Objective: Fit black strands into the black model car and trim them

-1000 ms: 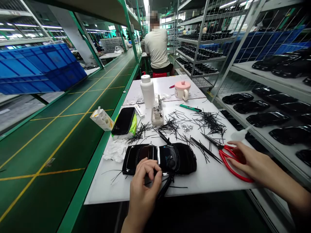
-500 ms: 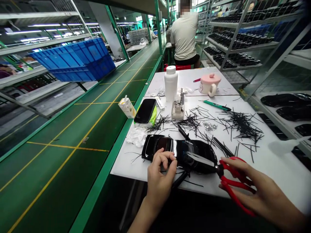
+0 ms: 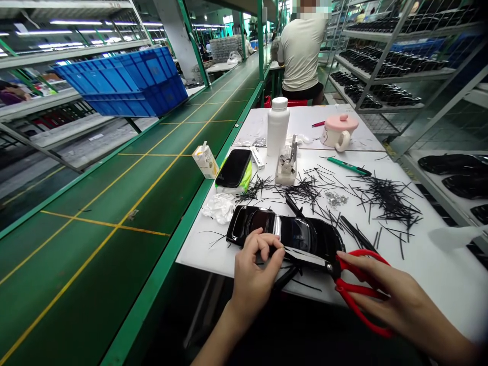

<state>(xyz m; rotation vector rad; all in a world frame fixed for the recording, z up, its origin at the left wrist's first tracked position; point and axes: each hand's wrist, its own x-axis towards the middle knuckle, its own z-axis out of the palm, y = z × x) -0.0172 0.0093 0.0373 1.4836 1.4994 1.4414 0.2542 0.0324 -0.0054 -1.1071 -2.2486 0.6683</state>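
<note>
right grip (image 3: 392, 292) on red-handled scissors (image 3: 331, 268), blades (image 3: 305, 255) leftward — black car (image 3: 295, 234) just beyond

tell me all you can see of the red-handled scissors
The red-handled scissors have two looped, plastic-looking handles and silvery, metal-looking blades meeting at a dark pivot. The right hand holds them by the handles, which are spread apart. The blades cross in front of the black model car, pointing toward the left hand; tip contact is unclear.

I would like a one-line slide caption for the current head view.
Right hand holding red-handled scissors, their tips near the left hand, beside a black model car on a white table.
</note>
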